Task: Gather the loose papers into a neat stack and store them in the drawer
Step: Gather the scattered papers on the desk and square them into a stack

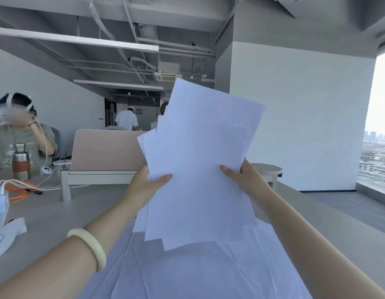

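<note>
While lifted clear of the counter, held upright and tilted a little to the right: the papers, an uneven sheaf with edges fanned and corners stepped at top and bottom. Gripped at the left edge by the left hand, thumb laid flat across the front sheet, fingers hidden behind. Gripped at the right edge by the right hand, thumb pressed on the front, fingers curled round the back. Both hands clasping, neither released. On the left wrist, a pale bangle. Below the sheaf, spread over the near edge of the counter, a creased white sheet. At the counter's left edge, a white item with a small printed mark, too small to read. Farther along the left side, an orange cable and a steel bottle with a brown band. Behind the left hand, a pink divider standing across the counter. Beyond the bottle, a seated person in a shirt with a print, unreadable.
</note>
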Motion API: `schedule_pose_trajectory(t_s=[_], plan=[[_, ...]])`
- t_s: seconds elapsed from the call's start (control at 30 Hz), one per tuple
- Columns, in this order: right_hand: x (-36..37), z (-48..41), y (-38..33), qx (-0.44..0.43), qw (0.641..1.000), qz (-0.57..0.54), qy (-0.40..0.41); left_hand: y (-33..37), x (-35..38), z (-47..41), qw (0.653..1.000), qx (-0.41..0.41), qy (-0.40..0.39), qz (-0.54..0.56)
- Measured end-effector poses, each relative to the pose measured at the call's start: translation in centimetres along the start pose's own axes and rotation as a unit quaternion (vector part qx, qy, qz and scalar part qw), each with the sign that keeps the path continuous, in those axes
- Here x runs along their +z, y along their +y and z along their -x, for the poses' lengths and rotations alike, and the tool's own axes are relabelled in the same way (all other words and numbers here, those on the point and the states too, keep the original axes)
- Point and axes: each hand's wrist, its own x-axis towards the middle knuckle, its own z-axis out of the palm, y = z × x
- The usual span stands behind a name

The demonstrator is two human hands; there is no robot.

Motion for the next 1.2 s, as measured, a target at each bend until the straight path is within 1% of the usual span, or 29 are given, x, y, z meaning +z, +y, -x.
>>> schedule_pose_trajectory(t_s=[0.07,0.13,0.2,0.3,0.37,0.43,0.5,0.53,0.6,0.67,0.73,0.83,0.9,0.93,1.0,1.03,1.1,1.2], plan=[[-0.6,-0.3,-0.4,-0.008,1.000,0.024,0.003,-0.7,-0.7,-0.1,1.000,-0.025,0.009,0.016],[-0.6,-0.3,0.0,-0.005,1.000,-0.007,-0.004,-1.5,-0.9,0.5,0.998,-0.047,0.014,0.037],[-0.2,-0.2,1.1,0.005,0.999,-0.037,-0.018,-2.7,-0.6,1.1,0.997,-0.052,-0.004,0.054],[0.1,-0.3,2.5,0.027,0.997,-0.069,0.016,-4.0,0.2,1.6,0.995,-0.068,-0.002,0.072],[0.0,-0.1,3.6,0.039,0.997,-0.060,0.036,-5.0,0.6,1.7,0.991,-0.088,0.013,0.095],[0.4,0.6,5.1,0.069,0.995,-0.049,0.054,-6.1,1.2,2.1,0.991,-0.096,0.012,0.091],[0.9,1.0,6.7,0.105,0.989,-0.058,0.088,-6.4,1.9,2.4,0.993,-0.090,0.020,0.072],[1.1,1.0,6.9,0.110,0.987,-0.065,0.101,-6.0,2.1,2.3,0.993,-0.081,0.034,0.073],[1.0,0.3,6.1,0.103,0.985,-0.086,0.108,-4.5,2.0,1.5,0.993,-0.057,0.068,0.083],[0.5,-0.5,4.8,0.079,0.986,-0.114,0.090,-3.3,1.7,0.5,0.991,-0.041,0.081,0.096],[0.1,-0.5,4.2,0.062,0.988,-0.129,0.063,-3.4,1.3,0.5,0.993,-0.041,0.067,0.091],[1.1,1.0,6.1,0.087,0.991,-0.098,0.032,-5.6,1.2,2.2,0.992,-0.103,0.025,0.061],[2.1,2.0,8.1,0.106,0.990,-0.085,0.034,-7.0,1.4,3.0,0.990,-0.126,0.014,0.062],[2.3,2.1,8.8,0.114,0.988,-0.089,0.049,-7.4,1.6,3.1,0.989,-0.133,0.017,0.061],[2.2,2.0,9.0,0.114,0.985,-0.105,0.078,-7.4,1.9,2.7,0.990,-0.132,0.017,0.053],[2.0,1.7,8.9,0.113,0.984,-0.115,0.077,-7.2,2.0,2.5,0.990,-0.128,0.014,0.051],[1.8,1.5,8.6,0.118,0.984,-0.123,0.056,-7.1,2.0,2.2,0.991,-0.124,-0.001,0.053],[2.6,2.2,9.2,0.135,0.985,-0.107,0.029,-7.4,2.1,3.2,0.991,-0.128,-0.023,0.036]])
